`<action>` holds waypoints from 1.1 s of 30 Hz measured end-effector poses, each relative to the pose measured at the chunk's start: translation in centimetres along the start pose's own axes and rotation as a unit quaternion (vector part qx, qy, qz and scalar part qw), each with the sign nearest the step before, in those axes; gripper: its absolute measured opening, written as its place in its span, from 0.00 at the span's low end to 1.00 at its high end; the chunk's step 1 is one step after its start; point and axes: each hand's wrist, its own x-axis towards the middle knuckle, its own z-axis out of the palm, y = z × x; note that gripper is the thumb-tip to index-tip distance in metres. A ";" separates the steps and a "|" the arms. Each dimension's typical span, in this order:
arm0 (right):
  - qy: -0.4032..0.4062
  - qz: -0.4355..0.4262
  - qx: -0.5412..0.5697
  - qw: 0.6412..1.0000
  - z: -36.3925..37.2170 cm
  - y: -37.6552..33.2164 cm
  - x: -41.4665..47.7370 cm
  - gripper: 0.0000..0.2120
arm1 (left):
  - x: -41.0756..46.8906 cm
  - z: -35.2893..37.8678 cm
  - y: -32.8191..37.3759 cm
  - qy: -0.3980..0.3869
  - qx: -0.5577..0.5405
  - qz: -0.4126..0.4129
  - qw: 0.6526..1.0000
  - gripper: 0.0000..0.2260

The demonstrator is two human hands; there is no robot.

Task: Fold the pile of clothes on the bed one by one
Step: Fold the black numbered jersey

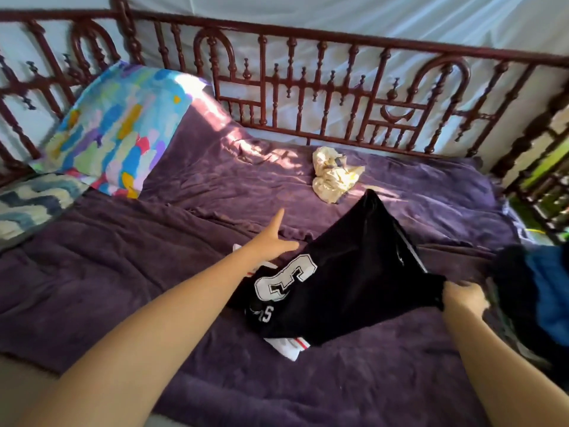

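Status, left to right. A multicoloured paint-patch pillow and a blue-and-white zigzag cushion sit far left on the purple plush blanket; neither is part of the job.

Left hand is flat with fingers straight, gripping nothing and touching the left edge of the black jersey with a white numeral 3. The jersey is mid-bed, partly lifted and stretched, not folded yet.

A white garment with red stripes pokes out under it on the near side; we can't tell if it's folded. Beyond the jersey, a crumpled cream cloth lies unfolded.

Right hand pinches the jersey's right corner and holds it taut. At the right edge sits a heap of dark and blue clothes.

Our read: one item in hand, no finished stack we can confirm, most of the work left.
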 end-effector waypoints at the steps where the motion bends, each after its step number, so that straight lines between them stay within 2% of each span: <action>1: -0.020 0.005 -0.019 1.000 0.6 1.1 -0.4 0.19 | 0.1 0.6 -2.0 0.017 0.008 -0.037 0.999 0.38; 4: -0.089 -0.022 -0.082 0.992 3.3 3.0 -3.0 0.19 | -0.3 1.6 -7.2 0.032 0.055 -0.092 0.994 0.32; 7: -0.173 -0.065 -0.143 0.972 6.5 3.9 -6.6 0.18 | -1.2 1.8 -11.3 0.046 0.022 -0.133 0.990 0.24; 13: -0.270 -0.164 -0.231 0.920 13.3 1.7 -11.8 0.17 | -0.7 -0.9 -17.1 0.076 0.038 -0.221 0.972 0.24; 17: -0.304 -0.247 -0.285 0.875 18.4 -2.0 -14.7 0.16 | 1.4 -4.7 -19.2 0.094 0.026 -0.229 0.968 0.22; 21: -0.356 -0.327 -0.353 0.801 25.0 -4.8 -17.7 0.16 | 3.4 -9.0 -21.6 0.113 0.017 -0.235 0.965 0.18; 24: -0.418 -0.382 -0.392 0.725 30.0 -5.3 -20.1 0.22 | 4.4 -11.7 -23.9 0.117 0.022 -0.247 0.962 0.16; 26: -0.426 -0.433 -0.430 0.667 32.9 -5.2 -21.3 0.25 | 4.6 -13.0 -25.4 0.112 0.024 -0.258 0.959 0.15; 28: -0.408 -0.469 -0.465 0.630 34.9 -4.9 -21.8 0.28 | 4.7 -13.8 -26.6 0.100 0.026 -0.258 0.960 0.14; 29: -0.401 -0.465 -0.482 0.625 36.1 -4.7 -21.9 0.30 | 4.9 -14.3 -27.4 0.095 0.028 -0.261 0.960 0.13; 31: -0.381 -0.427 -0.511 0.641 37.2 -4.5 -21.7 0.34 | 5.2 -15.0 -28.2 0.093 0.032 -0.261 0.960 0.13; 33: -0.335 -0.414 -0.521 0.667 37.9 -4.3 -21.2 0.29 | 5.9 -15.5 -28.7 0.095 0.034 -0.266 0.959 0.12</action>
